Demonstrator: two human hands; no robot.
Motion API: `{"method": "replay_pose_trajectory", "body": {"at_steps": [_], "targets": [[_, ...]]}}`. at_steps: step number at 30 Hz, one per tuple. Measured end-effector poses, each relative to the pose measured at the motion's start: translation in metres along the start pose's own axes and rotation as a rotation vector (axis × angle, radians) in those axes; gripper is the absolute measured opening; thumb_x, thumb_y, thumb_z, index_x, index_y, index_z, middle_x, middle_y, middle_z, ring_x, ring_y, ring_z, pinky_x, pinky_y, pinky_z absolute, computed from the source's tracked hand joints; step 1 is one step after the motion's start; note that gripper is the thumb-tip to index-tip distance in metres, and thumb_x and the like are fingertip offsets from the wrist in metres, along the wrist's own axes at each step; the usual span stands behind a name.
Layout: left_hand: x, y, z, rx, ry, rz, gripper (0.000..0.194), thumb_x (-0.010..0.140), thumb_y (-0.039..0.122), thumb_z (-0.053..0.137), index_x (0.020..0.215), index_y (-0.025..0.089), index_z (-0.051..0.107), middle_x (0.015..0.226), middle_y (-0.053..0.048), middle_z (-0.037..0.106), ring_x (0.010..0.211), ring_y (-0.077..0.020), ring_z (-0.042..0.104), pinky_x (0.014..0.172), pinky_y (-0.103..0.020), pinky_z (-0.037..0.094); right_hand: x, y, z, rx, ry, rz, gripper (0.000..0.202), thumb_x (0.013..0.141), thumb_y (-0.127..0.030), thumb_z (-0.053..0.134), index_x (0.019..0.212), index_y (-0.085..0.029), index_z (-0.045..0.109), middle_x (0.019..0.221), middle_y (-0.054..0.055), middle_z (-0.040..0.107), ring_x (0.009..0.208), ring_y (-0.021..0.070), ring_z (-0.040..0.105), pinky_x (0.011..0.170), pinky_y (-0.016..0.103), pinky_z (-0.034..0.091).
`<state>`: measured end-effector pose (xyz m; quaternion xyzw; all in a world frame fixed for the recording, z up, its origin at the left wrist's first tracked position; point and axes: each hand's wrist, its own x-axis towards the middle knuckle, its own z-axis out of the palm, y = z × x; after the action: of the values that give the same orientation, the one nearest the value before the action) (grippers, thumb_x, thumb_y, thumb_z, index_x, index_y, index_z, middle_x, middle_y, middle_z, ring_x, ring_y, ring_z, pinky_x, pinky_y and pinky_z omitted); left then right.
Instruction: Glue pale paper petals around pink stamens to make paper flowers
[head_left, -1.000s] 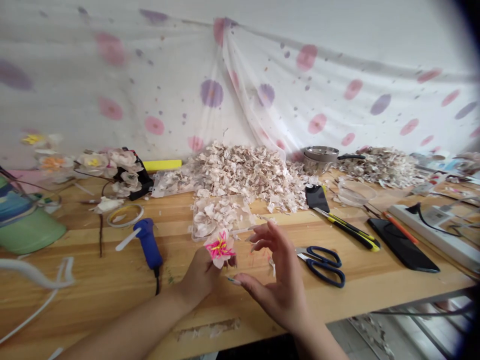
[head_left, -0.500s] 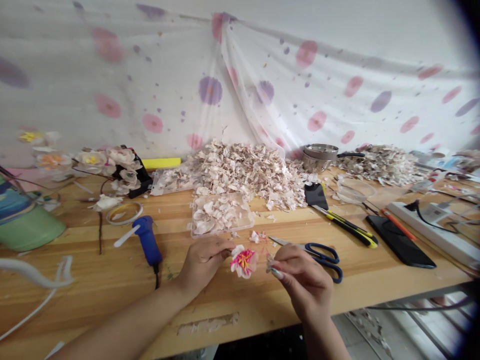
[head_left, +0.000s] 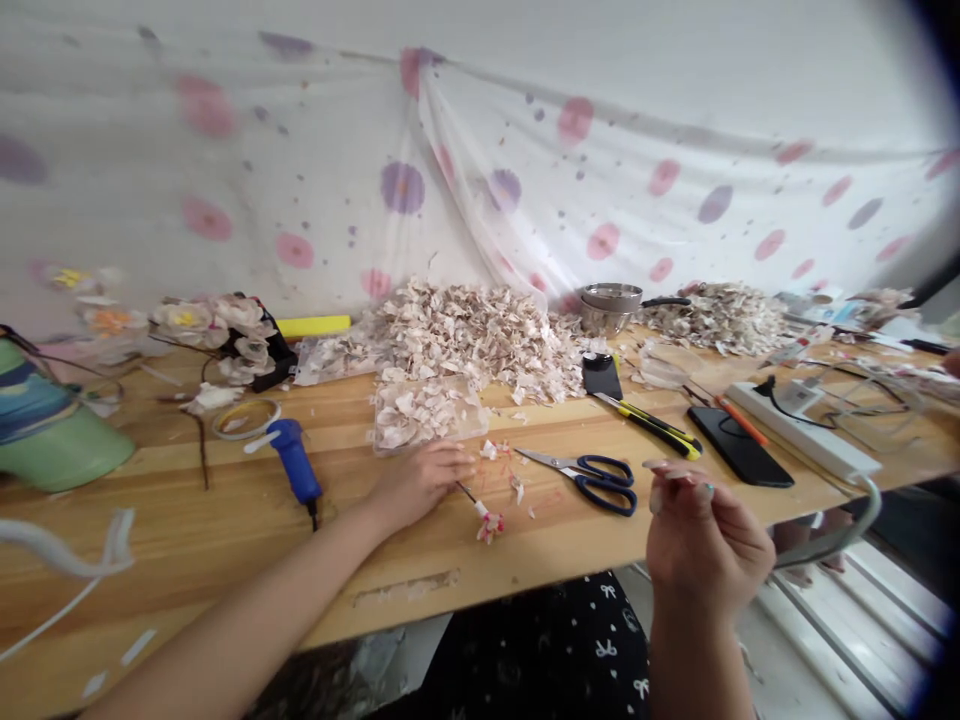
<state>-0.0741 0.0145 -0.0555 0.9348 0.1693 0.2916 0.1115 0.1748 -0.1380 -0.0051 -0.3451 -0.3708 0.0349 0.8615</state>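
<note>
My left hand rests low over the wooden table with its fingers closed around the dark stem of a small artificial flower. The flower has a pink-and-white head that tips down towards the table's front edge. To the right, my right hand is raised off the table edge, fingers curled and pinched together. Something pale shows at its fingertips, but I cannot tell a petal from the nails. Between the hands lie scissors with dark blue handles, and a few loose petal scraps.
Behind are a clear petal tray and a large heap of dried petals. A blue glue gun and tape roll lie left. A yellow-black cutter, phone and power strip lie right.
My right hand has moved away to the right, off the flower and past the scissors. The flower in my left hand has turned from facing me to pointing downward. The view has swung slightly right.
</note>
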Motion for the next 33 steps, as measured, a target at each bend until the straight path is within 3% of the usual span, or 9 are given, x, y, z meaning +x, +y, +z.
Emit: {"method": "replay_pose_trajectory", "body": {"at_steps": [8, 12, 15, 19, 22, 26, 29, 31, 33], "targets": [[-0.003, 0.007, -0.012, -0.003, -0.108, 0.014, 0.039, 0.085, 0.021, 0.061, 0.123, 0.025, 0.064, 0.118, -0.009, 0.070, 0.116, -0.0264, 0.058, 0.100, -0.049, 0.045, 0.002, -0.016, -0.009, 0.044, -0.023, 0.105, 0.011, 0.079, -0.024, 0.073, 0.087, -0.019, 0.077, 0.094, 0.009, 0.076, 0.053, 0.0106, 0.057, 0.048, 0.026, 0.035], [0.006, 0.016, -0.029, -0.038, -0.048, 0.050, 0.040, 0.080, 0.014, 0.057, 0.117, 0.024, 0.067, 0.116, -0.009, 0.070, 0.113, -0.0263, 0.058, 0.100, -0.049, 0.045, 0.002, -0.021, -0.023, 0.005, -0.065, 0.147, 0.009, 0.073, -0.018, 0.075, 0.082, -0.019, 0.079, 0.085, 0.008, 0.078, 0.050, 0.0115, 0.057, 0.045, 0.026, 0.037], [0.011, 0.037, -0.048, -0.039, 0.079, 0.018, 0.030, 0.082, 0.010, 0.053, 0.101, 0.023, 0.072, 0.108, -0.008, 0.071, 0.108, -0.0262, 0.059, 0.097, -0.049, 0.045, -0.003, -0.024, -0.031, -0.013, -0.117, 0.168, 0.013, 0.067, -0.010, 0.077, 0.075, -0.020, 0.079, 0.076, 0.006, 0.077, 0.053, 0.0144, 0.063, 0.045, 0.027, 0.044], [0.003, 0.092, -0.062, -0.058, 0.278, -0.064, 0.026, 0.090, 0.008, 0.048, 0.096, 0.022, 0.069, 0.107, -0.007, 0.068, 0.109, -0.0229, 0.057, 0.099, -0.044, 0.042, -0.020, -0.029, -0.021, 0.049, -0.282, 0.216, 0.015, 0.066, -0.006, 0.078, 0.066, -0.021, 0.074, 0.065, 0.002, 0.074, 0.063, 0.0191, 0.071, 0.051, 0.027, 0.055], [-0.010, 0.138, -0.049, -0.322, 0.483, -0.189, 0.025, 0.093, 0.011, 0.048, 0.091, 0.024, 0.069, 0.102, -0.004, 0.067, 0.105, -0.0209, 0.058, 0.097, -0.037, 0.042, -0.035, -0.035, -0.003, 0.090, -0.399, 0.268, 0.015, 0.071, -0.008, 0.077, 0.068, -0.021, 0.073, 0.070, 0.002, 0.076, 0.068, 0.0200, 0.074, 0.063, 0.031, 0.060], [-0.017, 0.183, -0.012, -0.638, 0.575, -0.418, 0.017, 0.093, 0.021, 0.053, 0.094, 0.024, 0.070, 0.098, -0.004, 0.067, 0.099, -0.0203, 0.060, 0.088, -0.030, 0.046, -0.043, -0.041, 0.016, 0.112, -0.632, 0.236, 0.010, 0.084, -0.018, 0.068, 0.085, -0.024, 0.077, 0.087, 0.006, 0.079, 0.089, 0.0248, 0.074, 0.075, 0.036, 0.061], [-0.014, 0.202, 0.008, -0.801, 0.677, -0.643, 0.018, 0.093, 0.032, 0.055, 0.102, 0.023, 0.068, 0.099, -0.004, 0.068, 0.093, -0.0191, 0.060, 0.084, -0.027, 0.047, -0.045, -0.042, 0.021, 0.068, -0.745, 0.255, 0.019, 0.093, -0.025, 0.058, 0.094, -0.024, 0.076, 0.101, 0.008, 0.077, 0.093, 0.0233, 0.073, 0.064, 0.029, 0.059], [-0.012, 0.210, 0.016, -0.834, 0.717, -0.709, 0.027, 0.092, 0.042, 0.055, 0.108, 0.023, 0.065, 0.103, -0.006, 0.068, 0.095, -0.0200, 0.060, 0.086, -0.028, 0.047, -0.049, -0.040, 0.022, 0.071, -0.744, 0.281, 0.018, 0.093, -0.026, 0.058, 0.094, -0.024, 0.076, 0.104, 0.009, 0.076, 0.089, 0.0217, 0.074, 0.060, 0.027, 0.057], [-0.010, 0.215, 0.022, -0.825, 0.789, -0.780, 0.035, 0.090, 0.051, 0.055, 0.111, 0.024, 0.063, 0.109, -0.006, 0.067, 0.101, -0.0208, 0.060, 0.090, -0.029, 0.046, -0.056, -0.035, 0.023, 0.122, -0.692, 0.293, 0.010, 0.088, -0.025, 0.067, 0.085, -0.025, 0.076, 0.094, 0.007, 0.078, 0.084, 0.0209, 0.074, 0.065, 0.029, 0.058]]}}
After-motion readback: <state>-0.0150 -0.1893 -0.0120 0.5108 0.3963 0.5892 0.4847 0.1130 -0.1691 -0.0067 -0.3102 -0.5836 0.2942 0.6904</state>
